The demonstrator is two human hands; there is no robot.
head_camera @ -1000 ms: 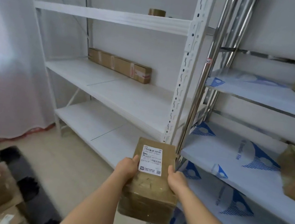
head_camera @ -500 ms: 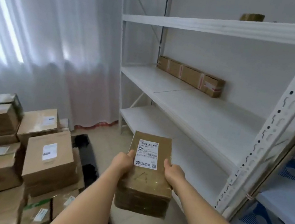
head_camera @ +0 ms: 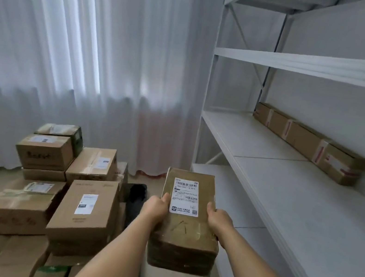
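We hold the taped parcel [head_camera: 185,241] in mid-air at lower centre of the frame, label up, with the left grip [head_camera: 155,209] and right grip [head_camera: 219,219] each clamped on a long side. We should carry it level over the shelf [head_camera: 300,196] edge at right. There is open board before the long box [head_camera: 310,142], and stacked cartons [head_camera: 83,209] crowd the lower left.

You've swung the parcel [head_camera: 185,226] left: stacked cartons [head_camera: 83,209] now sit left of your left fingers [head_camera: 165,198], steel rack gone.
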